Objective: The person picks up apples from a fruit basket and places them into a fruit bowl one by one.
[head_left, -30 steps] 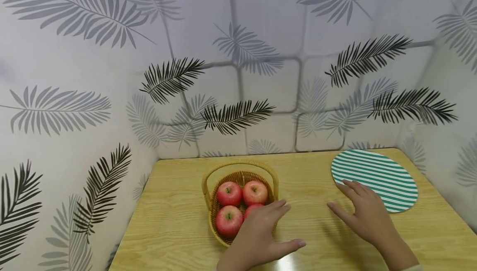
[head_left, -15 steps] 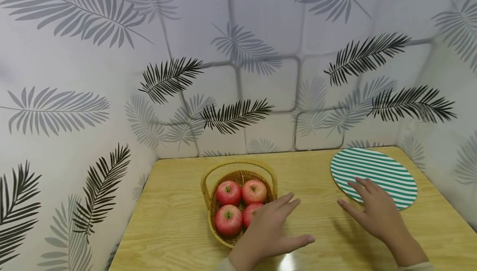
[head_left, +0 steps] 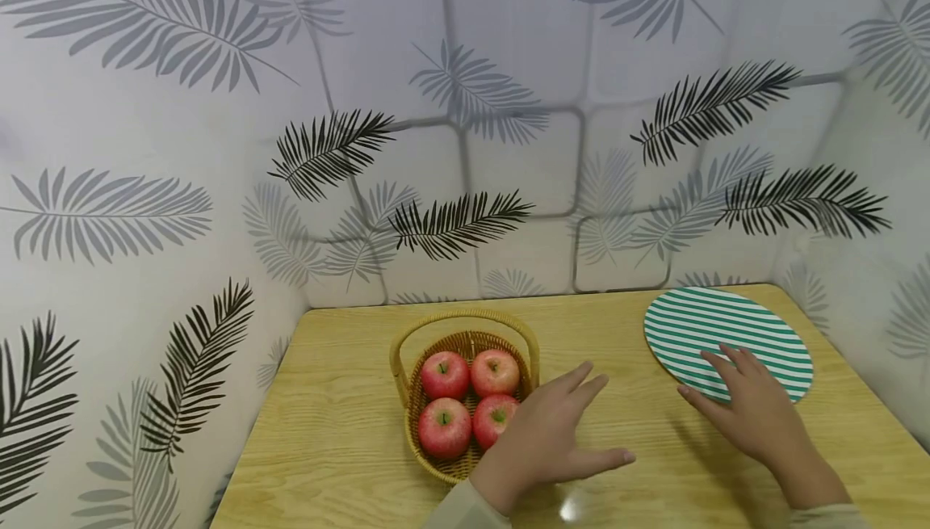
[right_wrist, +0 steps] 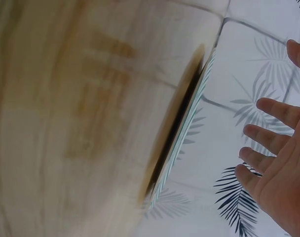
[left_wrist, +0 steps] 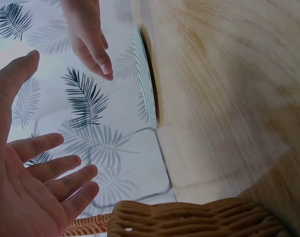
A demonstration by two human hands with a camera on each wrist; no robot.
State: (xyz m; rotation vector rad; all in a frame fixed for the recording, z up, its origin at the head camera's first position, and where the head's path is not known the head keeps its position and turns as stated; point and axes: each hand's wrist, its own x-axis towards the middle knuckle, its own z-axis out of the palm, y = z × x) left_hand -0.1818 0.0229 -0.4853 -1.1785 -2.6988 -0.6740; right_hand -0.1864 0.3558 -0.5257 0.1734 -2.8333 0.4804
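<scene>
My left hand [head_left: 548, 432] hovers over the right front side of a wicker basket [head_left: 465, 316], fingers spread and nothing in the palm. Several red apples [head_left: 445, 427] lie inside the basket, and the hand overlaps one apple [head_left: 494, 417] at its edge. Its arched handle stands up at the back. To the right, my right hand [head_left: 756, 412] is held above the table with loosely spread fingers, overlapping the near edge of an oval mat [head_left: 715, 327] with green and white stripes. Both wrist views show the palms bare, the left palm [left_wrist: 26, 197] above the basket's woven rim [left_wrist: 189, 217].
Everything stands on a light wooden table [head_left: 327, 400]. A wall [head_left: 508, 157] with a leaf pattern rises behind the table and along its left and right sides. The mat lies toward the back right corner.
Both hands have drifted to the right, the left one uncovering more of the front right apple. The right hand now overlaps more of the striped mat. Basket and mat have stayed in place.
</scene>
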